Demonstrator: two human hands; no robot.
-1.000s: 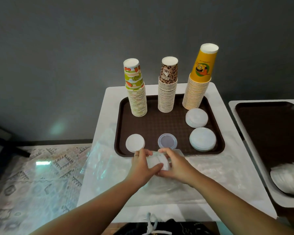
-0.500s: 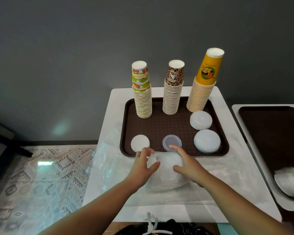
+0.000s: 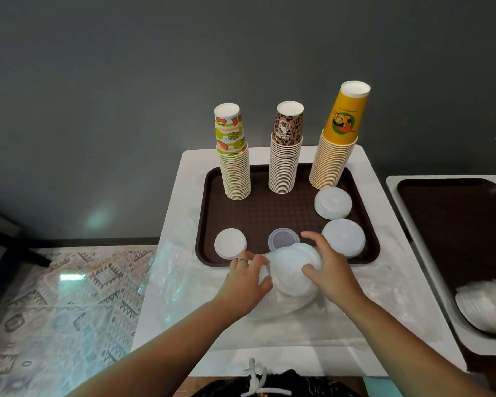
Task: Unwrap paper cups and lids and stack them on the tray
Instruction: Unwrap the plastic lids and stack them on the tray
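- Lids [image 3: 294, 267], a white wrapped stack, sit between both hands on the plastic wrap [image 3: 184, 282], just before the tray [image 3: 258, 213].
- Left hand [image 3: 245, 277] and right hand [image 3: 328, 269] curl around its sides, gripping.
- Farther back, three cup stacks [image 3: 284, 164] stand upright on the tray.

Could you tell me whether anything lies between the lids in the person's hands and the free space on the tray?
Both hands grip the wrapped white lids at the brown tray's near rim. The clear lid sits right behind them, so the bare middle lies beyond it; the wrap is still on.
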